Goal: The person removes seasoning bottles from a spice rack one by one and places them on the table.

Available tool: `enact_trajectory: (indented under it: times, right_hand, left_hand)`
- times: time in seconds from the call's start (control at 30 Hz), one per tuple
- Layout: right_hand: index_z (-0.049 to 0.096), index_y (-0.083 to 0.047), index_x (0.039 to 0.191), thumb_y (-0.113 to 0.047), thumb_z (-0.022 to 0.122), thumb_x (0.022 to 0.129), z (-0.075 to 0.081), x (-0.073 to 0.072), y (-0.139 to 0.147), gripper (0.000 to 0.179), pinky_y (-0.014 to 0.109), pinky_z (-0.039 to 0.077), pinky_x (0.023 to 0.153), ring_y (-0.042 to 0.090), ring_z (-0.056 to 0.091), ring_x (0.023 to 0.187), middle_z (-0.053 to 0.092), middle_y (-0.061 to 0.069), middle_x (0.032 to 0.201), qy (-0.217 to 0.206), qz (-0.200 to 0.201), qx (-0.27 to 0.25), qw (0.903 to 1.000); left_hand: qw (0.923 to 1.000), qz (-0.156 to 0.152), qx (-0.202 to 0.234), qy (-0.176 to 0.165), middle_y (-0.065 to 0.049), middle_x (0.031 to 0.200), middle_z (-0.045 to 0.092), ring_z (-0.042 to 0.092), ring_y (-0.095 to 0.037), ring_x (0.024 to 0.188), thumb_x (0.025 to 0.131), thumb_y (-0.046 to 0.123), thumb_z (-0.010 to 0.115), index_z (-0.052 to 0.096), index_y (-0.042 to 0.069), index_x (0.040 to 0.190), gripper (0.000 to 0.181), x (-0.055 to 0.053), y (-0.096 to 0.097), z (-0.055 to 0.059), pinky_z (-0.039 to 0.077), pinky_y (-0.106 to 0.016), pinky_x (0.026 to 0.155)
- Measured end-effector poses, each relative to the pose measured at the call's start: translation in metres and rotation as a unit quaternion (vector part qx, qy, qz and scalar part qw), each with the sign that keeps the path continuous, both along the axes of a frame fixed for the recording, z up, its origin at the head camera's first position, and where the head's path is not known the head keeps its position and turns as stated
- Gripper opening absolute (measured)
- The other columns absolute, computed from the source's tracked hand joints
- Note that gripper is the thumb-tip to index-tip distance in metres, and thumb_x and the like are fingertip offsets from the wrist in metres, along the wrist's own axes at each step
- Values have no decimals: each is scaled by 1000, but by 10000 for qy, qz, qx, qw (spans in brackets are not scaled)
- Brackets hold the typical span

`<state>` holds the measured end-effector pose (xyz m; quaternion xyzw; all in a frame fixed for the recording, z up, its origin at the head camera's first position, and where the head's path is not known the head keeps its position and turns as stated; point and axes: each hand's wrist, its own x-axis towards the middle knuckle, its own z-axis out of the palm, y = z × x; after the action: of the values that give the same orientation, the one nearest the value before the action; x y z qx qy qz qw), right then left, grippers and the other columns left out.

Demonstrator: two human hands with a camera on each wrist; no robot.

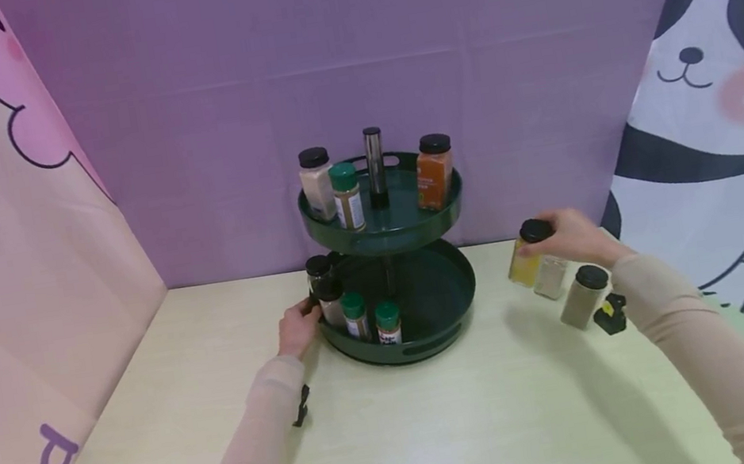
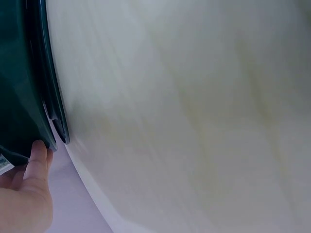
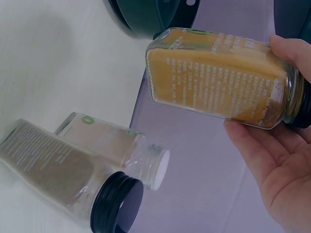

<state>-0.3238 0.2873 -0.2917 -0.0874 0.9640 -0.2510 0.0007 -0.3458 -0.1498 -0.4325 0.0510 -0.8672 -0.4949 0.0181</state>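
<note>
So the jar of yellow powder (image 1: 526, 267) is a clear, square-sided one with a black cap (image 1: 535, 230) on, held near the cap end, right of centre in the head view. The right wrist view shows it sideways in the upper right, base pointing left, rows of white print along the side. The dark green rack (image 1: 388, 241) stands upright mid-frame, two round tiers on a shiny post (image 1: 375, 163), both partly filled.

Arms (image 1: 706, 342) outstretched, right grip (image 1: 576, 235) pinching
</note>
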Motion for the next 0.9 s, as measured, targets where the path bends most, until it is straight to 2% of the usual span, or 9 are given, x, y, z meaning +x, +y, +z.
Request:
enact_trajectory:
  times: [0.27,0.5,0.9]
  right_hand:
    - [52,6,116,-43,69,77,-1,4,2,65,40,51,74,32,60,92,60,27,109,-120,-61,46,9999]
    - [52,5,118,-45,69,77,-8,1,12,67,40,51,74,33,60,94,59,27,111,-95,-97,148,9998]
    - [56,4,111,-44,70,76,-21,-2,22,61,36,51,72,28,61,87,62,24,105,21,-8,65,10000]
  left_hand:
    - [9999,58,-85,77,-21,131,50,46,-34,123,93,23,44,46,1,132,45,1,0,0,37,-45,102]
    - [9999,68,-109,60,-20,130,51,46,-34,122,93,23,45,46,1,132,45,2,0,0,37,-45,102]
    - [10000,7,-47,-37,-21,133,49,44,-34,124,94,23,44,44,1,134,46,0,0,1,37,-45,103]
